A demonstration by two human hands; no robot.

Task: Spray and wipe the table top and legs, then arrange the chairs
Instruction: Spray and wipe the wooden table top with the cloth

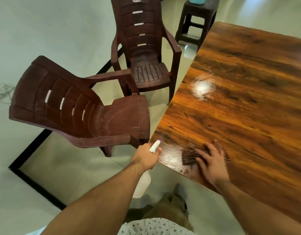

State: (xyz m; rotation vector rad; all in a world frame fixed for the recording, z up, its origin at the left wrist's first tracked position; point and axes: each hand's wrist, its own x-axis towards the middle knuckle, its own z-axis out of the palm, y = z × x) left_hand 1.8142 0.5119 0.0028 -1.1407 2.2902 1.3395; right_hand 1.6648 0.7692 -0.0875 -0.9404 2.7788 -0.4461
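A glossy brown wooden table top point(239, 99) fills the right side. My left hand point(146, 156) grips a white spray bottle point(155, 145) just off the table's near corner, nozzle toward the wood. The bottle's body point(142, 185) hangs below my wrist. My right hand point(212, 161) lies flat with spread fingers on a dark brown cloth point(188, 156), pressing it to the table near that corner. A pale wet film point(170, 153) covers the wood between the two hands. Two dark brown plastic chairs point(82, 109) point(146, 48) stand to the left of the table.
A dark plastic stool point(195, 19) with a teal object point(196, 0) on it stands beyond the table's far corner. The floor is pale tile with a black border strip point(36, 180). My legs and feet point(171, 204) are close to the table's near edge.
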